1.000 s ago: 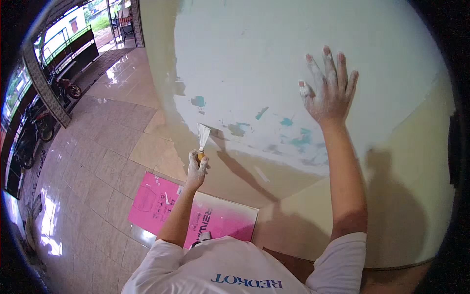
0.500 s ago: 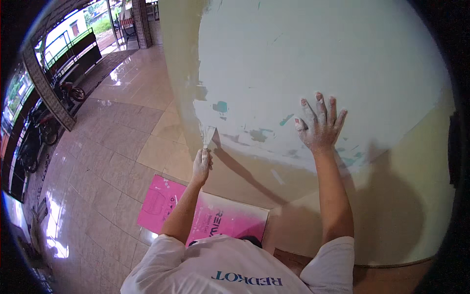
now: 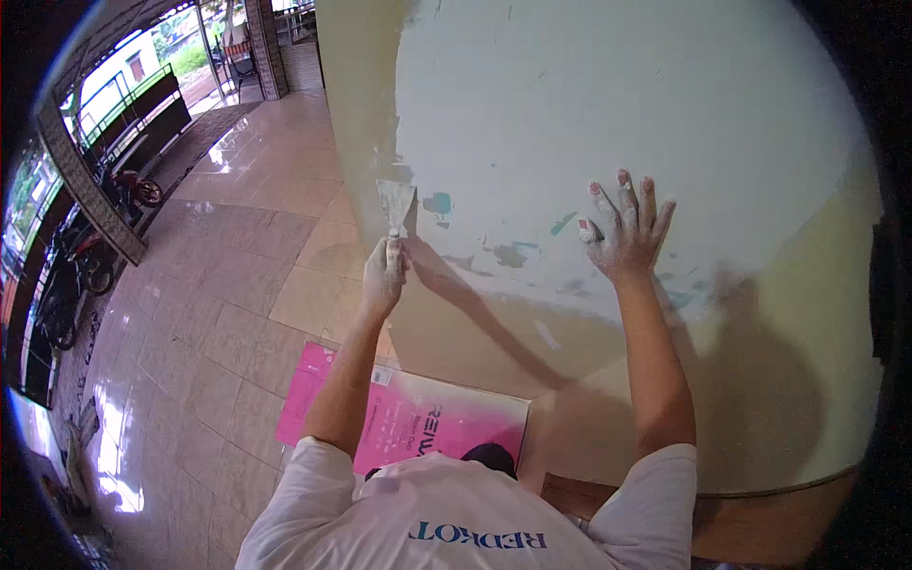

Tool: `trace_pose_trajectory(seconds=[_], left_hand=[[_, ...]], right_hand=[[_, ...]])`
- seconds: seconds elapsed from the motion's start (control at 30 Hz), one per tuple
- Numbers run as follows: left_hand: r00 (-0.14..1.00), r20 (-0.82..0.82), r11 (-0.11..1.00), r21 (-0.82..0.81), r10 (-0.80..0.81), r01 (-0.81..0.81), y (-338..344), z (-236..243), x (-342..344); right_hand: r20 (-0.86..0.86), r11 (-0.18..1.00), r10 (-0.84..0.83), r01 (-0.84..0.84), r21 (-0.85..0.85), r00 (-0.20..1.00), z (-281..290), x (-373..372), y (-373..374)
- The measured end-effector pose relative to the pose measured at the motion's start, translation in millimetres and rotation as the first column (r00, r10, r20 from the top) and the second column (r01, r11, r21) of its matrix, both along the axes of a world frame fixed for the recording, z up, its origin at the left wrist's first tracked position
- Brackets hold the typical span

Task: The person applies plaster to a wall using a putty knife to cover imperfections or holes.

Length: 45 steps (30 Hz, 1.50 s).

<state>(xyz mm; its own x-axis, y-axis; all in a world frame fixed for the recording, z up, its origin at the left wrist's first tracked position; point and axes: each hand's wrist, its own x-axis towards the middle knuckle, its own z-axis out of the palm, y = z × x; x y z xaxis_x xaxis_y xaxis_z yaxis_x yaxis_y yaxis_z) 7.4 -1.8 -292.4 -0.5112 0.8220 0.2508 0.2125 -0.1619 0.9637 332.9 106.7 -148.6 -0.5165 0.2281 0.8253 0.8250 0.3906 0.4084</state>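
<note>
My left hand (image 3: 385, 275) is closed round the handle of a putty knife (image 3: 395, 204). Its wide, whitish blade points up and lies at the left border of the white filler patch (image 3: 608, 95) on the yellowish wall (image 3: 475, 337). White residue coats blade and fingers. Farther right, my right hand (image 3: 627, 233) rests palm against the patch, fingers spread, nothing held, its fingertips dusted white. Between the hands, grey and teal spots (image 3: 513, 254) show through the white layer. Both arms cast shadows on the wall.
A pink cardboard sheet (image 3: 427, 418) lies on the floor at the wall's foot, below my arms. Glossy tiles (image 3: 218, 313) stretch to the left. Motorcycles (image 3: 76, 275) stand beyond a pillar (image 3: 90, 180) at far left, near a dark gate (image 3: 142, 114).
My left hand has moved the putty knife upward along the patch's left border. My right hand stays pressed on the wall in about the same spot. The view has shifted slightly.
</note>
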Motion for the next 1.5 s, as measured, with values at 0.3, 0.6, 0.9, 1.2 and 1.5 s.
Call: trace_pose_trajectory(seconds=[0.3,0.6,0.9,1.2,1.5], left_hand=[[0.998,-0.052,0.997,-0.058,-0.047,0.044,-9.2,-16.1,15.3],[0.991,-0.13,1.0,0.011,0.014,-0.013,-10.5,-28.7,20.7],[0.99,0.075,0.993,0.005,-0.121,0.121,-8.5,37.3,33.0],[0.996,0.068,0.998,0.018,-0.055,0.054,-9.0,-1.7,38.6],[0.992,0.075,0.995,0.021,0.098,-0.1,-22.7,11.6,19.7]], right_hand=[[-0.071,0.997,-0.049,0.052,0.05,0.996,76.5,6.6,-4.7],[-0.087,0.986,-0.024,0.037,0.16,0.996,76.3,-2.2,2.6],[-0.093,0.99,-0.05,0.062,0.127,0.994,70.3,1.3,6.0],[-0.118,0.994,-0.016,0.028,0.106,0.993,59.7,0.9,6.4],[-0.111,0.991,-0.014,0.028,0.131,0.994,59.0,2.1,8.4]])
